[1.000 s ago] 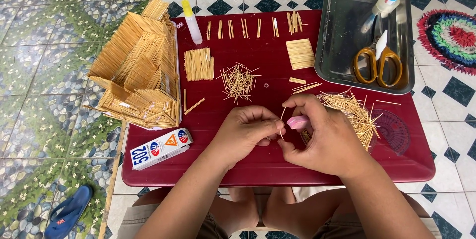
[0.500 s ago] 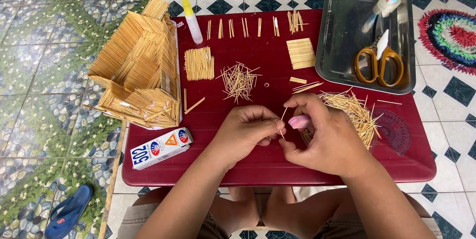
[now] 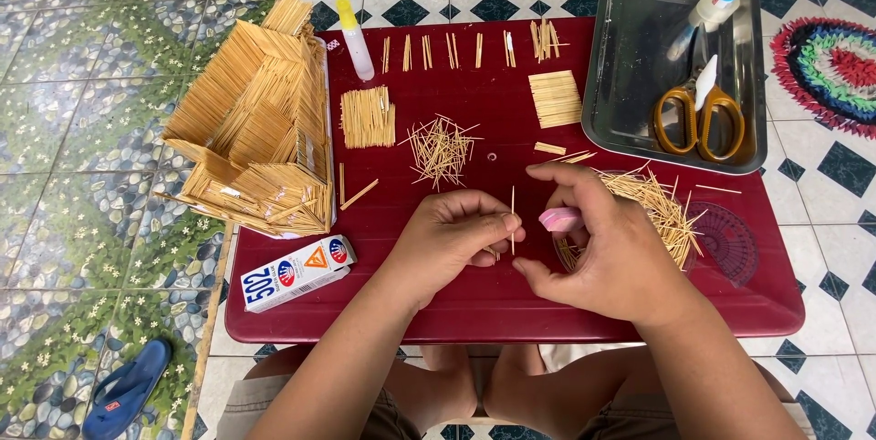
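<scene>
Hands barely moved since a second ago: left hand (image 3: pixel 453 241) still pinches an upright toothpick (image 3: pixel 512 217), right hand (image 3: pixel 607 244) keeps gripping a pink cutter (image 3: pixel 558 218) beside it.

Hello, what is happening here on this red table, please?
A person sits at a low red table and works with toothpicks. The left hand and right hand meet around one upright toothpick; the right hand also holds a small pink tool. A toothpick house model stands at the left, loose toothpicks lie nearby, and scissors rest in a metal tray.
</scene>
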